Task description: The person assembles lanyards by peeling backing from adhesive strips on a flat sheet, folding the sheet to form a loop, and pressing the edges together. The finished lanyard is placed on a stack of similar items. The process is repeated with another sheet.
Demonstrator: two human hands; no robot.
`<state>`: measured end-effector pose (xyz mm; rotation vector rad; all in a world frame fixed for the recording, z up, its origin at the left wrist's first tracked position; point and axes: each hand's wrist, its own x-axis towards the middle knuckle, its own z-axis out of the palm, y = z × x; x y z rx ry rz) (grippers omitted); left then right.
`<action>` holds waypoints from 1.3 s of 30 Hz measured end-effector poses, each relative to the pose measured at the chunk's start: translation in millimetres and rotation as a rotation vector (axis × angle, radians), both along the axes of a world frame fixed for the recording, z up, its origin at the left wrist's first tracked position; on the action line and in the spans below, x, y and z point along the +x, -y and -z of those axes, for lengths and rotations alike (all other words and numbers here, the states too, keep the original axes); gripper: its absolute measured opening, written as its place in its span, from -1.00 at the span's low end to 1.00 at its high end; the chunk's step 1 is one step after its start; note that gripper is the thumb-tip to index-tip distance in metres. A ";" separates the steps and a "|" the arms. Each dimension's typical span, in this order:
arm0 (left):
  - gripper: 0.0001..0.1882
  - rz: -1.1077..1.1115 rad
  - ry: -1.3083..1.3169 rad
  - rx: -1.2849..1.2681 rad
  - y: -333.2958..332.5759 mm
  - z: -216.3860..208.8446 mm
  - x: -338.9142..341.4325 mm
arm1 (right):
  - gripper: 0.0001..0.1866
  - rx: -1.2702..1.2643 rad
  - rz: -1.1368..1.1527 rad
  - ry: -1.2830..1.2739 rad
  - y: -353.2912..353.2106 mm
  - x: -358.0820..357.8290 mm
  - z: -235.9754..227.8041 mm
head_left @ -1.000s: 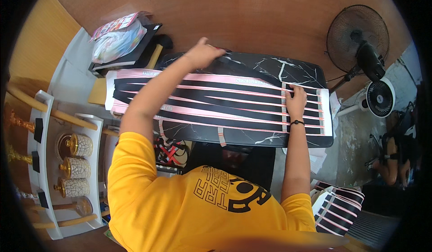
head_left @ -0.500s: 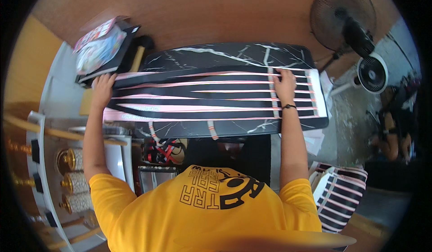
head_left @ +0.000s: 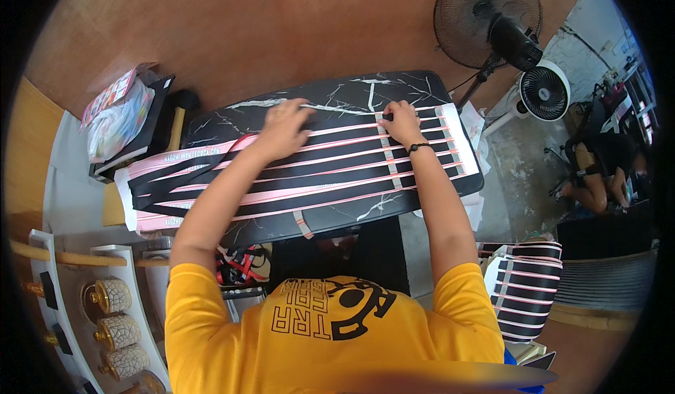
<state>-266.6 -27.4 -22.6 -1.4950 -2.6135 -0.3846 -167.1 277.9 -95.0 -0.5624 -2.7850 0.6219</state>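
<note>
Long black ribbons lie side by side on a pink sheet with white ends, on a black marble-patterned table. Two greyish tape strips cross them toward the right; one is this tape strip. At the left, the ribbons' ends are loose and cross one another. My left hand is over the far edge of the ribbons, empty, its fingers apart. My right hand rests at the far end of the inner tape strip with fingers bent together; what they pinch is hidden.
A plastic-wrapped packet lies on a black box at the far left. A black standing fan and a white fan stand at the right. A striped bundle sits at the near right. Another person crouches farther right.
My left hand has left the sheet's left end and moved right to the middle. My right hand stays by the inner tape strip. The ribbons' left ends now cross loosely. The view has shifted.
</note>
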 end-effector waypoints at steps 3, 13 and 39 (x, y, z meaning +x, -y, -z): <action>-0.60 0.088 0.316 0.094 -78.5 27.7 -13.8 | -0.64 -0.031 -0.049 0.069 -7.2 -10.2 -4.3; -0.65 0.072 0.752 0.133 -199.0 78.6 -54.9 | -0.64 -0.098 -0.119 0.043 -17.9 -23.1 1.0; -0.41 0.160 1.034 0.135 -206.6 67.2 -63.2 | -0.71 -0.165 0.120 -0.165 4.4 -14.9 13.1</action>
